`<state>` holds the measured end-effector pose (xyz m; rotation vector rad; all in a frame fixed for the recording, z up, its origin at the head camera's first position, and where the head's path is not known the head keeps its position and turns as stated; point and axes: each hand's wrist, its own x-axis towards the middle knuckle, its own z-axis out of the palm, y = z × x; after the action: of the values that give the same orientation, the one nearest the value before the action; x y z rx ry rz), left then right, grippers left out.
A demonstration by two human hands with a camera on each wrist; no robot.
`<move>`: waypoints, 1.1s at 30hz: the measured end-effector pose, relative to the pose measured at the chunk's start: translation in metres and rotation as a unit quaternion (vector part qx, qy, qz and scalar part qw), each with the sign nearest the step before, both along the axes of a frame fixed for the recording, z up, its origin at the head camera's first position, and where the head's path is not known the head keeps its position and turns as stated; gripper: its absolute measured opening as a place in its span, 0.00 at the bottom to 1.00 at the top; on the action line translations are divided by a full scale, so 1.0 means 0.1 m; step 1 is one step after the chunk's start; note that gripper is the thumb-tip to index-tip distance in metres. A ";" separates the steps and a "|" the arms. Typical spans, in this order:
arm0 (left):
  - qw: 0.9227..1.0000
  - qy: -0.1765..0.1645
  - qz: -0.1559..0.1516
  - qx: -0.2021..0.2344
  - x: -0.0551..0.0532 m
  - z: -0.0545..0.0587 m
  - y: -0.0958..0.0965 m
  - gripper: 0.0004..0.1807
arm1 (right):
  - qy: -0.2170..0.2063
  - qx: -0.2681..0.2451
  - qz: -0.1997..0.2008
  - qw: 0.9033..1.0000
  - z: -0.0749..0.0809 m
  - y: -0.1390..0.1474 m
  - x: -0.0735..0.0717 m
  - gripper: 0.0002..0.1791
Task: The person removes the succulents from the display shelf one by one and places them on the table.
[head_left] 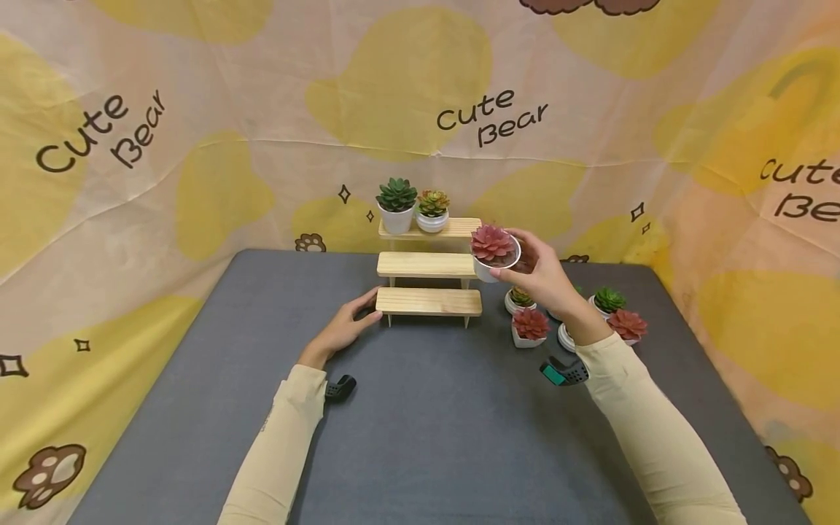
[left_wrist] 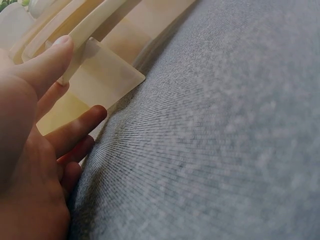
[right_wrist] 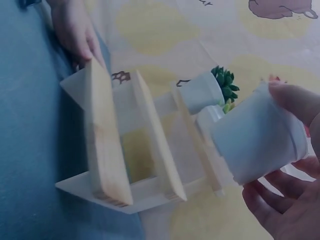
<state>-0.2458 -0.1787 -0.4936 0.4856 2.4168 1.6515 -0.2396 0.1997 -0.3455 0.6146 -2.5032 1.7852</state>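
Upright in the right hand [head_left: 545, 277], the red succulent pot [head_left: 494, 251] stands with rosette up and base down, held in the air just beside the right end of the wooden stand's [head_left: 428, 300] top step. It is a small white round pot with pinkish-red leaves, fingers curled round its wall. The left hand [head_left: 348, 324] rests with relaxed fingers against the left end of the lowest step. A grey table [head_left: 420, 437] carries the stand near its far edge, before a yellow "Cute Bear" backdrop [head_left: 197, 146].

Yellow bear-print backdrop [head_left: 197, 146], grey tabletop [head_left: 426, 437]
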 end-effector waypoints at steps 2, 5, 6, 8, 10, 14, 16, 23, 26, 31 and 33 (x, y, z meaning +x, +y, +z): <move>1.000 0.000 0.000 0.000 0.00 0.00 0.00 0.36 | 0.000 -0.002 -0.001 1.000 -0.04 0.02 0.05 0.38; 1.000 -0.001 0.001 -0.005 0.01 0.02 0.01 0.36 | 0.000 -0.007 -0.001 1.000 -0.10 0.04 0.13 0.38; 1.000 0.000 0.000 -0.007 0.01 0.02 0.01 0.36 | 0.000 -0.010 -0.001 1.000 -0.12 0.04 0.15 0.38; 1.000 0.004 -0.001 -0.010 0.02 0.03 0.01 0.36 | 0.000 -0.013 -0.003 1.000 -0.16 0.05 0.20 0.38; 1.000 0.004 -0.003 -0.009 0.04 0.06 0.02 0.36 | 0.007 -0.017 -0.003 1.000 -0.19 0.06 0.25 0.39; 1.000 0.007 0.000 -0.008 0.04 0.05 0.02 0.35 | 0.021 -0.013 -0.010 1.000 -0.25 0.09 0.35 0.40; 1.000 0.008 0.003 -0.010 0.02 0.02 0.02 0.36 | 0.025 -0.011 -0.013 1.000 -0.28 0.11 0.39 0.39; 1.000 0.001 -0.001 -0.005 0.01 -0.01 0.02 0.36 | 0.021 -0.024 -0.022 0.999 -0.41 0.21 0.51 0.38; 1.000 0.003 -0.002 -0.005 0.01 -0.01 0.02 0.36 | 0.021 -0.022 -0.024 0.999 -0.46 0.26 0.56 0.38; 1.000 0.006 -0.001 0.002 0.02 0.01 0.02 0.36 | 0.009 -0.014 -0.030 0.999 -0.51 0.34 0.65 0.38; 1.000 0.008 -0.001 0.003 0.02 0.01 0.01 0.36 | 0.009 -0.009 -0.037 0.999 -0.52 0.36 0.69 0.38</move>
<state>-0.2440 -0.1775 -0.4925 0.5042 2.4222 1.6619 -0.1704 0.2358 -0.3976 0.5280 -2.4617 1.7681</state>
